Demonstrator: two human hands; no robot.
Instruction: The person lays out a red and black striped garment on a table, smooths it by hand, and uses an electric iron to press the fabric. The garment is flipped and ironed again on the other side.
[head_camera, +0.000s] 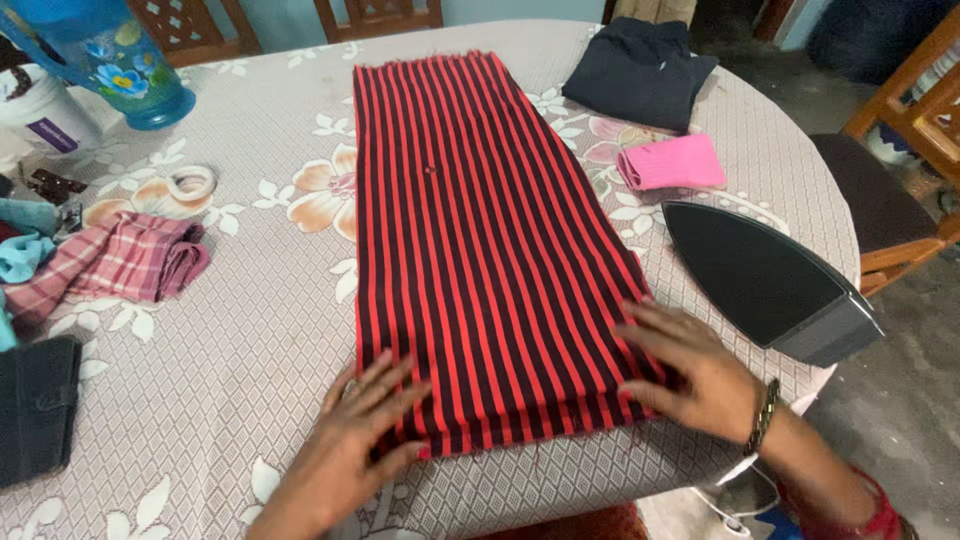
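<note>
Two hands, both spread flat, palms down, gripping nothing. Left hand (362, 432) presses the near left corner of the striped cloth (480, 230); right hand (690, 368), bracelet at the wrist, presses the near right corner. The flat spread seems meant to hold the near hem smooth and square.

Striped cloth: red and black, folded into a long band, lying lengthwise along the middle of the table (230, 330), near end at the table's edge.

Right of the striped cloth:
- iron (770, 285), tipped so that its dark soleplate faces up, likely kept off the fabric; just beside the right hand.
- pink folded cloth (672, 162), beyond the iron.
- dark folded garment (640, 72), at the far edge.

Left of the striped cloth:
- white ring (190, 182), small, lying flat.
- pink checked cloth (120, 262), crumpled.
- dark denim piece (35, 408), at the near left edge.
- blue jug (120, 55), translucent, painted with flowers, far left corner.
- white container (38, 112), with a purple rectangular label, beside the jug.
</note>
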